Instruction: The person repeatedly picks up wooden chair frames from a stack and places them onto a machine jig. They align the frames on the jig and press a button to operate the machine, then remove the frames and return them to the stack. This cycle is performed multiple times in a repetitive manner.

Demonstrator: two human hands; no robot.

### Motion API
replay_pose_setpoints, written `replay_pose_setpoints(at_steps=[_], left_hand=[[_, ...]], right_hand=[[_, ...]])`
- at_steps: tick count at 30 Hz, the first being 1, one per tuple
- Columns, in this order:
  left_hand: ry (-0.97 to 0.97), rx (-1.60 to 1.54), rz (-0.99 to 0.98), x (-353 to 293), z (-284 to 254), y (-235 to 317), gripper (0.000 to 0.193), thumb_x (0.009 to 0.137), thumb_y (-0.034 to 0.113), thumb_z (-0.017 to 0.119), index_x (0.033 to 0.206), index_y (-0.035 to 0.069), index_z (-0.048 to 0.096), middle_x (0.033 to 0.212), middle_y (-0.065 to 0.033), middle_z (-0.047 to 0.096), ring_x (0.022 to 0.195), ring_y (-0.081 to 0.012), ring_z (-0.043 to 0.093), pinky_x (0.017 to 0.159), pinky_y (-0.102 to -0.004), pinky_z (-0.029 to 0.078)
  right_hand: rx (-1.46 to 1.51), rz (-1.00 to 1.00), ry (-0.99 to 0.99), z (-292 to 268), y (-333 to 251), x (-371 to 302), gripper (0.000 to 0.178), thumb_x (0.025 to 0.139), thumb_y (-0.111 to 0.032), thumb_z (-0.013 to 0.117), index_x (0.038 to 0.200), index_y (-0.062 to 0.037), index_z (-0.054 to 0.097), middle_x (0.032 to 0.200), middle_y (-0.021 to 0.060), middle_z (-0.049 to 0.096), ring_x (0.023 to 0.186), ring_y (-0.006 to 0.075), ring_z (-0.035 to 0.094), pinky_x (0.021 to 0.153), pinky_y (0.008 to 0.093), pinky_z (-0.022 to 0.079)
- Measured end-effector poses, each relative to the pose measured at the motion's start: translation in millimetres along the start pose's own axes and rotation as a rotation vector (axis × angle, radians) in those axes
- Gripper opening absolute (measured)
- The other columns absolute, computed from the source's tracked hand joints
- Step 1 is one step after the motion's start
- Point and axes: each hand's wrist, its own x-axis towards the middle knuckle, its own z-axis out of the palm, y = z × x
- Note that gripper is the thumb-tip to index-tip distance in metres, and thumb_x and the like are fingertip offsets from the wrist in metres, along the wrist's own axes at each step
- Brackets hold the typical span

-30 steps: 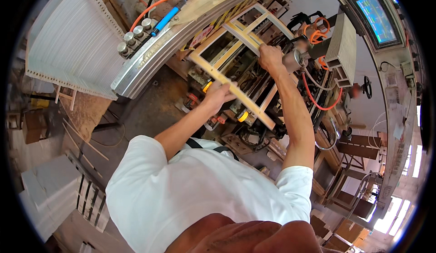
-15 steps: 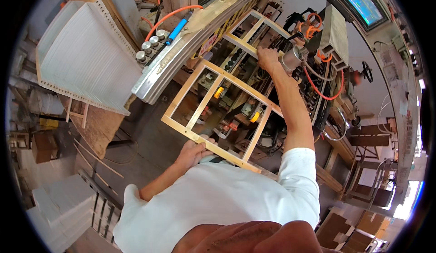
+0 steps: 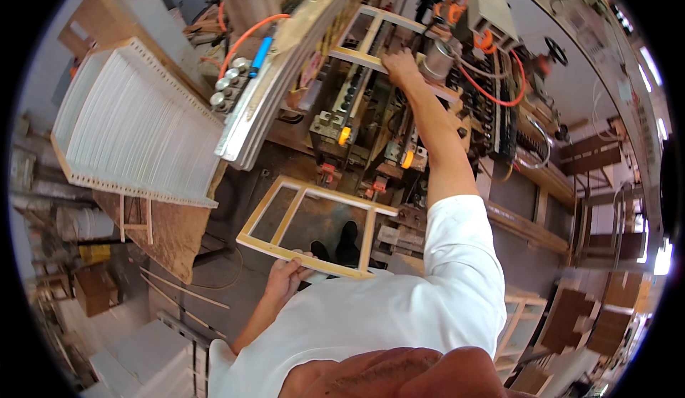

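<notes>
A: While the left hand [image 3: 285,275] grips the near rail of the loose wooden frame [image 3: 314,225], fingers curled over its edge, that frame hangs low, close to the body and above the floor. Long axis runs roughly left-right, tilted a little down to the left.

B: And the right hand [image 3: 401,64]?

A: Stretched far out, arm near full reach, resting on the second frame [image 3: 371,41] that sits up in the machine [image 3: 371,134]. Fingers look laid over a crossbar; can't tell if it's a firm grip or just contact.

B: So the frames are well apart?

A: Yes. Left is the only hand near the loose one.

B: Its look?

A: Pale raw wood, thin rails, three open bays split by two uprights, no panel.
</notes>
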Motion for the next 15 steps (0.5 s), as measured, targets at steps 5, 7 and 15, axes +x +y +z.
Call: replay_pose_setpoints(at_steps=[5, 7, 15], left_hand=[[0.299, 0.0, 0.02, 32.0, -63.5, -10.1, 0.022, 0.095, 0.011, 0.054, 0.11, -0.004, 0.052, 0.112, -0.0176, 0.061, 0.107, -0.0296, 0.061, 0.097, -0.0453, 0.05], [0.363, 0.0, 0.063, 43.5, -80.8, -17.0, 0.022, 0.096, 0.01, 0.052, 0.111, -0.005, 0.05, 0.111, -0.0185, 0.061, 0.105, -0.0303, 0.062, 0.093, -0.0433, 0.053], [0.588, 0.234, 0.175, 77.9, -80.4, -43.8, 0.027, 0.094, 0.008, 0.054, 0.115, -0.007, 0.046, 0.11, -0.0176, 0.061, 0.099, -0.0278, 0.064, 0.082, -0.0389, 0.057]], right_hand=[[-0.121, -0.011, 0.023, 3.7, 9.7, -2.2, 0.024, 0.078, -0.012, 0.062, 0.102, -0.0086, 0.062, 0.093, 0.0101, 0.069, 0.095, 0.0276, 0.062, 0.09, 0.0446, 0.037], [-0.136, -0.022, 0.051, 2.9, 9.6, -4.6, 0.023, 0.078, -0.012, 0.062, 0.101, -0.0085, 0.062, 0.093, 0.0097, 0.068, 0.096, 0.0277, 0.062, 0.09, 0.0453, 0.037], [-0.165, -0.067, 0.068, -5.3, 10.1, -4.1, 0.021, 0.079, -0.012, 0.065, 0.1, -0.0116, 0.066, 0.095, 0.0069, 0.07, 0.096, 0.0246, 0.062, 0.092, 0.0485, 0.034]])
